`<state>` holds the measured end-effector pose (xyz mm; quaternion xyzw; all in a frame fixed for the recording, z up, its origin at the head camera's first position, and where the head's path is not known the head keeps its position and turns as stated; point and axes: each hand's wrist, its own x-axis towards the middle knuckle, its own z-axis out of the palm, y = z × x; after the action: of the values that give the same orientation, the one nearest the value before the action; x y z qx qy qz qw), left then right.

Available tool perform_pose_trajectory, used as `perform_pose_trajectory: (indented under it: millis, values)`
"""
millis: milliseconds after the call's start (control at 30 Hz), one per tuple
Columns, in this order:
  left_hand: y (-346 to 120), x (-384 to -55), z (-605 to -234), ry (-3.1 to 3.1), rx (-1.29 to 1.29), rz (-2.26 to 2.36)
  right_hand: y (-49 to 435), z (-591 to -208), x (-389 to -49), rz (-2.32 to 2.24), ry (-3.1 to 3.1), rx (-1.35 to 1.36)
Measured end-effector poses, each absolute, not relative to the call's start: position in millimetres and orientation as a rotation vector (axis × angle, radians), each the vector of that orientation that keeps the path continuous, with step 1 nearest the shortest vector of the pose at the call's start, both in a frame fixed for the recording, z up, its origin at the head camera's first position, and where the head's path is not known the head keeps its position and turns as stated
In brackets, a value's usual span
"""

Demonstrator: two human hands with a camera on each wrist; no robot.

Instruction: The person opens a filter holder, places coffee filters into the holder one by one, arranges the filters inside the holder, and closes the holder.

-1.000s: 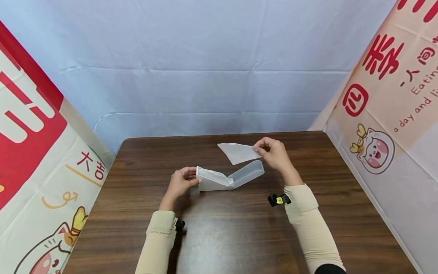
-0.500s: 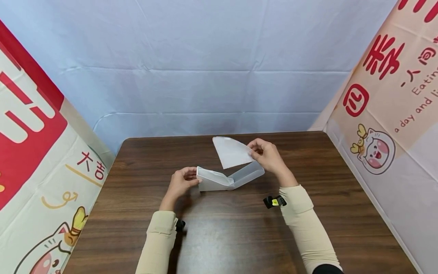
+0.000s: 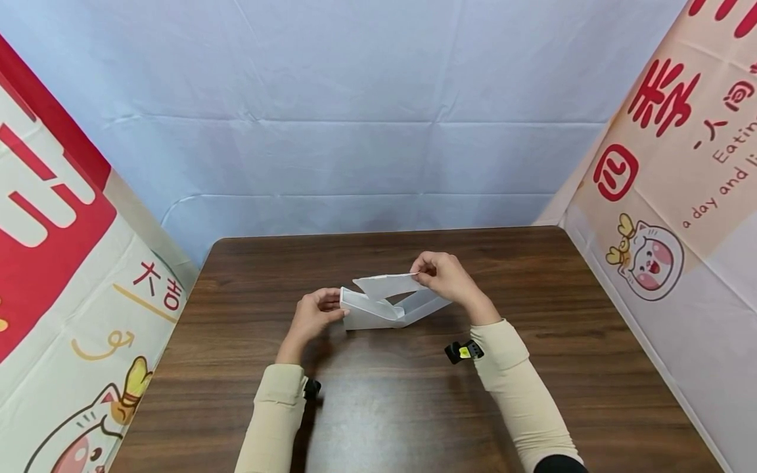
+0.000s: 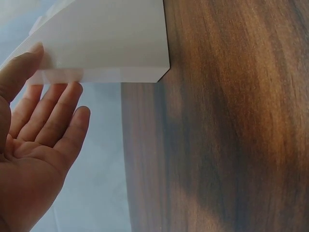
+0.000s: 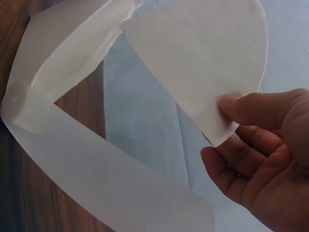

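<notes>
A white case (image 3: 363,315) stands on the table with its translucent lid (image 3: 427,306) tipped open to the right. White paper (image 5: 72,63) shows inside the case in the right wrist view. My left hand (image 3: 313,318) holds the left end of the case, thumb on the near side and fingers at the end wall. Between thumb and fingers, my right hand (image 3: 451,279) pinches one corner of a fan-shaped paper coffee filter (image 5: 203,53). That filter (image 3: 383,286) hangs above the case opening, its far tip close to the case's rim; whether they touch I cannot tell.
The dark wooden table (image 3: 378,407) extends around the case. A pale cloth backdrop (image 3: 355,131) hangs behind it, and printed cloths stand at the left (image 3: 71,282) and right (image 3: 680,217). Small black devices (image 3: 464,351) sit on both wrists.
My right hand has moved left and slightly toward the body with the coffee filter, bringing it from behind the lid to above the case. The left hand and case have stayed in place.
</notes>
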<state>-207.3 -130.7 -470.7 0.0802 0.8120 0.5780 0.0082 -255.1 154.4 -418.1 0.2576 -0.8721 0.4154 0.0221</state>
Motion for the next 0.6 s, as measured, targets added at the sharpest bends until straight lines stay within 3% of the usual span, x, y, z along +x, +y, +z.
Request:
perform_pose_trajectory:
  millis: [600]
  values:
    - [-131.7, -209.1, -474.6, 2.562, 0.258, 1.791, 140.7, -431.5, -255.1, 1.290, -2.792, 0.802]
